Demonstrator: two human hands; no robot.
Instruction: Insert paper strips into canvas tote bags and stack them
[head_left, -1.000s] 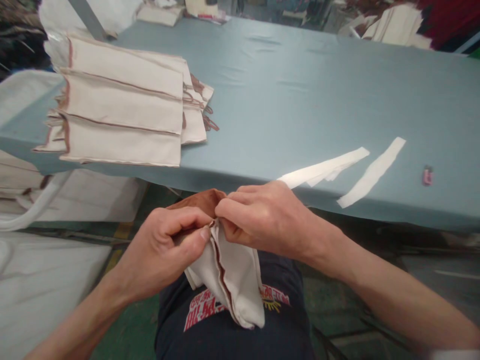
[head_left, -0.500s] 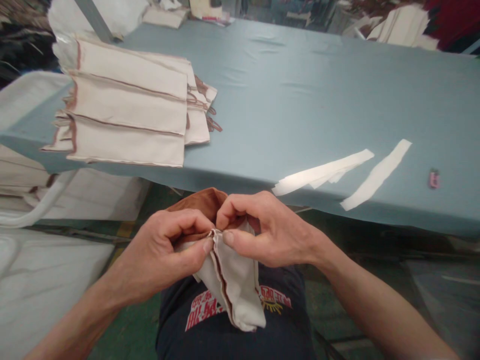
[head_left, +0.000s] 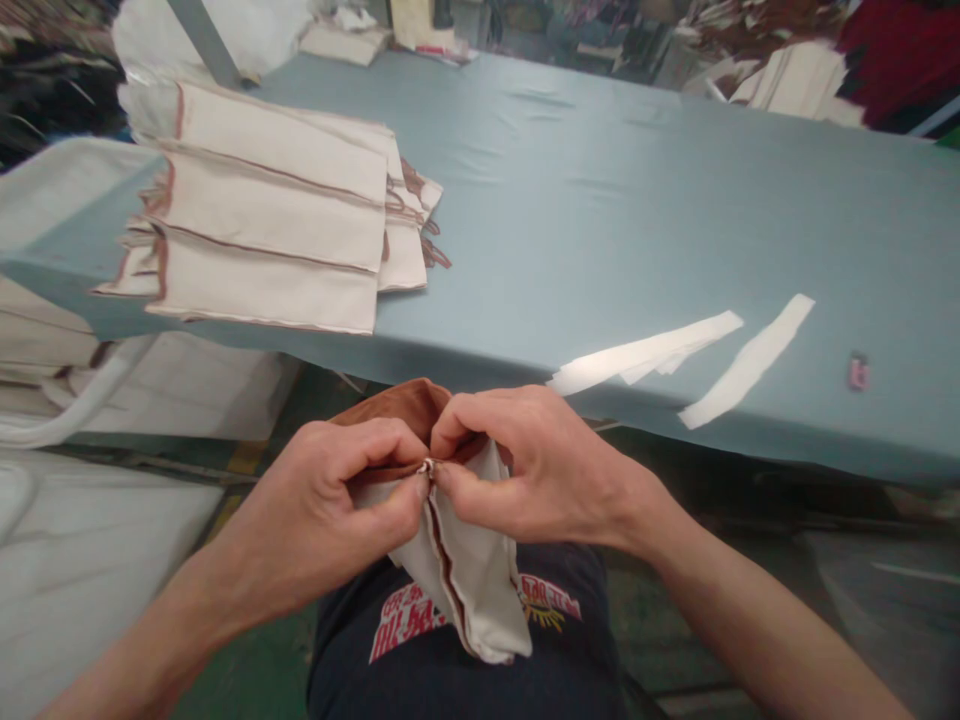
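Cream cloth, one piece [head_left: 484, 580], hangs over one lap [head_left: 450, 692]. Two hands pinch its top edge: left hand [head_left: 341, 500] and right hand [head_left: 532, 465], thumb near forefinger. One blue table [head_left: 637, 220] bears one cloth pile [head_left: 277, 200], one white strip bundle [head_left: 637, 352], one single strip [head_left: 750, 360], one small pink object [head_left: 859, 371].

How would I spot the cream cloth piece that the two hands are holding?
Find the table covered in blue-green sheeting, then look past its near edge to the person's dark clothing. There, between the left hand and right hand, is the cream cloth piece with brown trim. Unlike the stacked cream cloth pieces on the table, it hangs pinched by both hands.
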